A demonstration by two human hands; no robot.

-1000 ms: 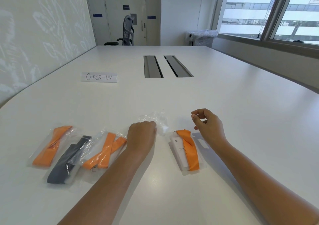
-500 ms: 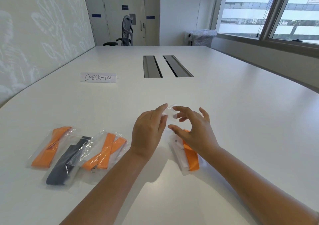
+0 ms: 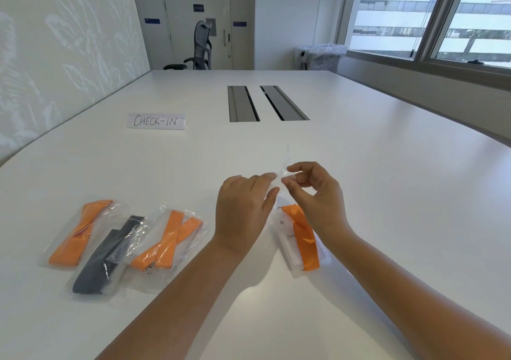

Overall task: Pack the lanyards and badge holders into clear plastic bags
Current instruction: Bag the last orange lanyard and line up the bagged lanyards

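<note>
Both hands are raised a little above the white bench (image 3: 359, 193), close together in the middle of the view. The left hand (image 3: 243, 210) has its fingers nearly straight and together, and the fingertips touch the lower edge of a clear plastic bag (image 3: 283, 163), which is very hard to see against the white surface. The right hand (image 3: 318, 193) has curled fingers, and its thumb and first finger pinch the same bag from the right side, so the bag stands up between the two hands. Under the right hand and wrist, on the bench, lies a white badge holder (image 3: 287, 238) with an orange lanyard (image 3: 304, 235) folded over it; this set is not inside a bag. To the left there are three bags already filled, lying side by side and partly overlapping: the first bag (image 3: 74, 235) holds an orange lanyard, the middle bag (image 3: 110, 254) holds a dark grey one, and the third bag (image 3: 168, 238), nearest to the left forearm, holds an orange one with a small metal ring at its lower end. Further away on the bench lies a paper sign (image 3: 156, 121) with the words CHECK-IN, and beside it, to the right, are two grey cable slots (image 3: 265, 102). An office chair (image 3: 200, 47) stands at the far end of the bench.
</note>
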